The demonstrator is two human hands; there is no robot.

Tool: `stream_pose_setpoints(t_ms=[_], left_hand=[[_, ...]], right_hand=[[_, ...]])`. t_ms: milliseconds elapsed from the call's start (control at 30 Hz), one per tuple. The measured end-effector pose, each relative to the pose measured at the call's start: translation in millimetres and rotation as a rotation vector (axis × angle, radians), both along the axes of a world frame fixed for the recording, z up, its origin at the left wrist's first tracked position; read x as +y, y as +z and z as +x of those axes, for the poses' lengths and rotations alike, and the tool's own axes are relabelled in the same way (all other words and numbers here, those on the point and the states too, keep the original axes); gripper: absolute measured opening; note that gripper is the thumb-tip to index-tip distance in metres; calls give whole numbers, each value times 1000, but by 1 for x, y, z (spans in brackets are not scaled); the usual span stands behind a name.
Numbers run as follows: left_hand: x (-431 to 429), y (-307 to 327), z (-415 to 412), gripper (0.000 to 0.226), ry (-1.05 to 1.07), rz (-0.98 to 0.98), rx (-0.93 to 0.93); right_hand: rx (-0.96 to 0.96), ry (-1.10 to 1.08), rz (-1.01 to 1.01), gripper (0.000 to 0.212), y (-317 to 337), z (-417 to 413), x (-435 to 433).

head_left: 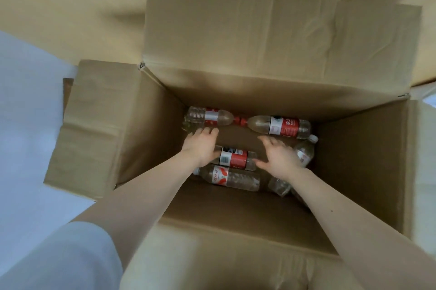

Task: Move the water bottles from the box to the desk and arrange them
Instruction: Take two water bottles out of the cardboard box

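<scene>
My left hand reaches down with its fingers straight and a little spread, gripping nothing. The fingertips lie just beside a clear plastic water bottle with a red label; I cannot tell whether they touch it. My right hand is flat and open too, fingers spread, holding nothing.

I count six water bottles for certain, all lying on their sides on the floor of a large brown cardboard box. A second red-labelled bottle lies against the far wall, red cap to red cap with the first. A third red-labelled bottle lies between my wrists, and a white-and-red labelled bottle lies just beside it, nearer me. A white-capped bottle shows past my right hand, and a bare clear bottle sits under my right wrist. A seventh may hide beneath my forearm.

The box's four flaps are folded open. A white sleeve covers my left upper arm.
</scene>
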State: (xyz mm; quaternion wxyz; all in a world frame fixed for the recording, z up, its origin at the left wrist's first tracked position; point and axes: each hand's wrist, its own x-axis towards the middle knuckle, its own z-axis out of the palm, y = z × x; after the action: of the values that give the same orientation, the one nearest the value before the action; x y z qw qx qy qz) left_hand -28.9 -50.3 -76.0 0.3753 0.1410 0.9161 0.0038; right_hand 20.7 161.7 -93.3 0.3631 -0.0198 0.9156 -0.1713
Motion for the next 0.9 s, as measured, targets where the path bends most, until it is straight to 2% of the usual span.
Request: stream_pose_setpoints(t_ms=[333, 467, 600, 800, 900], left_hand=[[-17, -70, -7, 79, 54, -60, -190], [-23, -93, -5, 77, 37, -82, -253], [-20, -108, -3, 73, -6, -90, -259], [-16, -123, -1, 81, -62, -92, -301], [-16, -128, 1, 76, -65, -79, -304]], right_hand=[[-67, 55, 10, 76, -59, -1, -17], [-60, 35, 27, 73, -74, 4, -14], [-47, 41, 49, 70, -84, 7, -11], [-3, 46, 96, 66, -89, 14, -7], [-21, 44, 106, 65, -89, 15, -3]])
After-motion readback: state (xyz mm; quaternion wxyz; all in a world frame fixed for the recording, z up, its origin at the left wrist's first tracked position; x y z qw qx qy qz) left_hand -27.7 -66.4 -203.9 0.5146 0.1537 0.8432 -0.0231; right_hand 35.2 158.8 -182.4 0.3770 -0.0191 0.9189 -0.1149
